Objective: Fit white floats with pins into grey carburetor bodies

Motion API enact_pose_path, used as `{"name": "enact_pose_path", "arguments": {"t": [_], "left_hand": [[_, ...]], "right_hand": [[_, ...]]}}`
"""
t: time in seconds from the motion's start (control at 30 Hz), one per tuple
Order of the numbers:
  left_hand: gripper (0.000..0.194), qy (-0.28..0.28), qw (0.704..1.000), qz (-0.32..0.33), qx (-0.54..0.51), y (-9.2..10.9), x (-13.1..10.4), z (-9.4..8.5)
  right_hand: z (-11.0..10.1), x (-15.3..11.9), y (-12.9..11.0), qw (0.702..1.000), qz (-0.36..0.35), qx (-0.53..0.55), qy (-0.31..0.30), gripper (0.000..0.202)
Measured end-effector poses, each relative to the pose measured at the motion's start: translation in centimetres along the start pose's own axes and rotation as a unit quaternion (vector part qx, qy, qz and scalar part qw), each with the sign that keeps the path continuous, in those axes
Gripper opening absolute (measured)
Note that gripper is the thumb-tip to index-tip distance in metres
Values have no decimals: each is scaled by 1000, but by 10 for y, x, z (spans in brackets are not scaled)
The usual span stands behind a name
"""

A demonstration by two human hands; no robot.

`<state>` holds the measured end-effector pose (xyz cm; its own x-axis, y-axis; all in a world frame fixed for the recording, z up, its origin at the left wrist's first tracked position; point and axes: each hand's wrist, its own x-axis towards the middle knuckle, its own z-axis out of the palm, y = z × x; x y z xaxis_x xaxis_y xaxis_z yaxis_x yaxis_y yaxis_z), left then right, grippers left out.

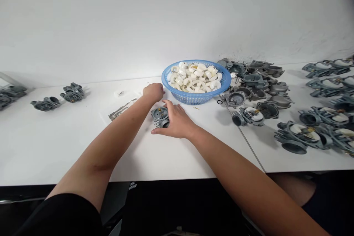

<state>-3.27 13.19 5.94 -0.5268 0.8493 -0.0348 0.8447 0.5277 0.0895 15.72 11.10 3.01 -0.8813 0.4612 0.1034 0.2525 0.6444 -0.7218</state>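
A grey metal carburetor body (159,115) stands on the white table with its round open side up and brass parts in the middle. My right hand (179,121) wraps round its right side, thumb in front and fingers behind. My left hand (154,92) is just beyond the carburetor, beside the left rim of the blue basket (190,99). Its fingers are curled down, and whatever they may hold is hidden. White plastic floats (197,77) fill the basket. A row of thin metal pins (121,109) lies to the left, partly behind my left forearm.
Left on the table are two carburetor bodies (45,104). Right of the basket, grey float bowls (254,81) are piled, with more carburetor bodies holding floats (304,134) farther right. A brass piece (196,108) and a black O-ring (219,102) lie near the basket.
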Motion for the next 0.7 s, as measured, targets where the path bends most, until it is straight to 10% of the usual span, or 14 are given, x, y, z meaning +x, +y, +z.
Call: {"name": "enact_pose_path", "arguments": {"t": [0.23, 0.47, 0.7], "left_hand": [[28, 142, 989, 6, -31, -37, -79, -40], [15, 458, 836, 284, -100, -64, -124, 4], [25, 479, 782, 366, -156, -52, -128, 7]], "right_hand": [[0, -6, -4, 995, 4, 96, 16, 112], [1, -11, -16, 973, -31, 179, 144, 51], [0, -10, -17, 945, -131, 167, 248, 18]]}}
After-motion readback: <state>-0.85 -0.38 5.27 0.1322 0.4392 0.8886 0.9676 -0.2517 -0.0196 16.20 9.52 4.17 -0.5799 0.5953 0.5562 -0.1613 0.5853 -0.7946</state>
